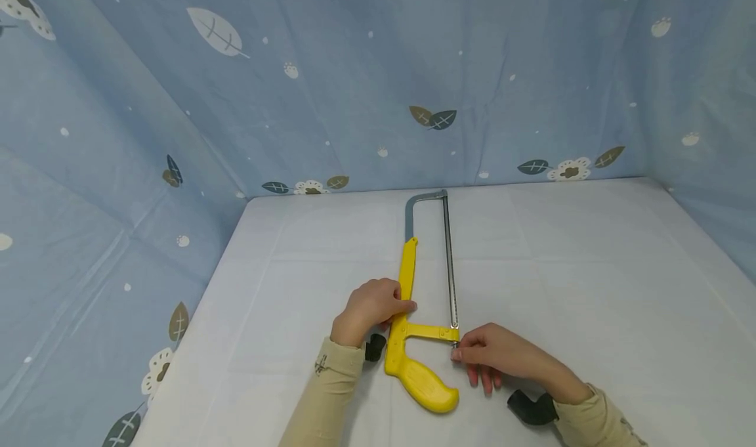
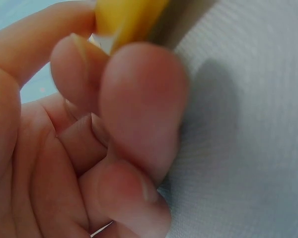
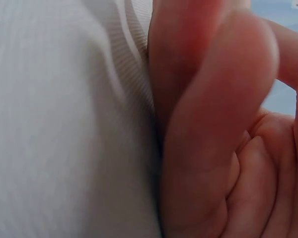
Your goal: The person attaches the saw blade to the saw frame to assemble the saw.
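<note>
A hacksaw [image 1: 409,263] with a yellow handle [image 1: 428,386] and a grey front bow lies flat on the white cloth, pointing away from me. Along its right side runs the narrow metal blade side [image 1: 450,263], joined to a yellow crossbar. My left hand [image 1: 369,306] pinches the yellow frame between thumb and fingers, just above that crossbar. At the crossbar's right end, the thumb and forefinger of my right hand [image 1: 504,352] pinch a small metal adjusting screw [image 1: 455,346]. Its other fingers hang near the cloth; the right wrist view hides the screw.
White cloth [image 1: 590,270] covers the table. Blue curtains [image 1: 366,92] with leaf prints stand behind it and at both sides. Black wrist-worn pieces [image 1: 531,407] sit under both sleeves, close to the cloth.
</note>
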Motion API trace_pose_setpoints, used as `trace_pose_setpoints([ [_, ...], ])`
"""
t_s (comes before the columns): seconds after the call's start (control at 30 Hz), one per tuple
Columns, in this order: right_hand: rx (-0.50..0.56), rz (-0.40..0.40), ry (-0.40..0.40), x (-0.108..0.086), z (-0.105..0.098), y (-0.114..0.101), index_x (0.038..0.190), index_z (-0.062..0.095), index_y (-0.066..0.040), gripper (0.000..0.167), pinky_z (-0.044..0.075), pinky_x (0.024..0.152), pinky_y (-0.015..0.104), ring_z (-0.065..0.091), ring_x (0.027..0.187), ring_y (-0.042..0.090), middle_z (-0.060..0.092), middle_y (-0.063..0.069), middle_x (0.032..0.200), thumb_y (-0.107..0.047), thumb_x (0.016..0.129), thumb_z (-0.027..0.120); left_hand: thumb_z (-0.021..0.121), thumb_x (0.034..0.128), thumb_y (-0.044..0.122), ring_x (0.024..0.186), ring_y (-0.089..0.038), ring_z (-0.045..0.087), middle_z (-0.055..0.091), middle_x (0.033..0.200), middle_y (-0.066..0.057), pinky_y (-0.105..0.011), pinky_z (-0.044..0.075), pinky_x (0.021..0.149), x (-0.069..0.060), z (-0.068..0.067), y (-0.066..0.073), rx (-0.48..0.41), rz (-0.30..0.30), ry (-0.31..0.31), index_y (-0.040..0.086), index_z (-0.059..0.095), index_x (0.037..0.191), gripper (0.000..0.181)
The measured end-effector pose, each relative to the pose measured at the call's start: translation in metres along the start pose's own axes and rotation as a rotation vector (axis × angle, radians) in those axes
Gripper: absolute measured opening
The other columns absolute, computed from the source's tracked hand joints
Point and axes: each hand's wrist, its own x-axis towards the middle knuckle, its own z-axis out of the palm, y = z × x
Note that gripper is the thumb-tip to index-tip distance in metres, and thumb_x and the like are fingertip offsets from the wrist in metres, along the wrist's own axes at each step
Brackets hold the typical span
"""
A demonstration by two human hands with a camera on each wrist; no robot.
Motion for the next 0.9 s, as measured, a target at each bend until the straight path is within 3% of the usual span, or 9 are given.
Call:
trace_pose_setpoints([
  [0.47, 0.000, -0.044, 0.003, 0.0001, -0.0017, 0.0029, 0.084, 0.062, -0.008, 0.025, 0.041, 0.036, 0.026, 0.051, 0.038, 0.016, 0.057, 0.006, 0.055, -0.032, 0.086, 0.057, 0.064, 0.0780, 0.044, 0.043, -0.016, 0.050, 0.051, 0.053, -0.001, -0.026, 0.036, 0.043, -0.0007, 0.0003, -0.0001, -0.004, -0.005, -0.001, 0.014, 0.054, 0.067, 0.034],
  [0.9, 0.030, -0.006, 0.050, 0.0016, -0.0011, 0.0052, 0.087, 0.053, -0.004, 0.032, 0.039, 0.034, 0.025, 0.048, 0.034, 0.014, 0.051, 0.003, 0.050, -0.036, 0.084, 0.059, 0.064, 0.0779, 0.044, 0.043, -0.015, 0.051, 0.051, 0.053, -0.001, -0.026, 0.036, 0.042, -0.0003, -0.0002, -0.0006, -0.010, 0.005, 0.002, 0.014, 0.054, 0.067, 0.034],
])
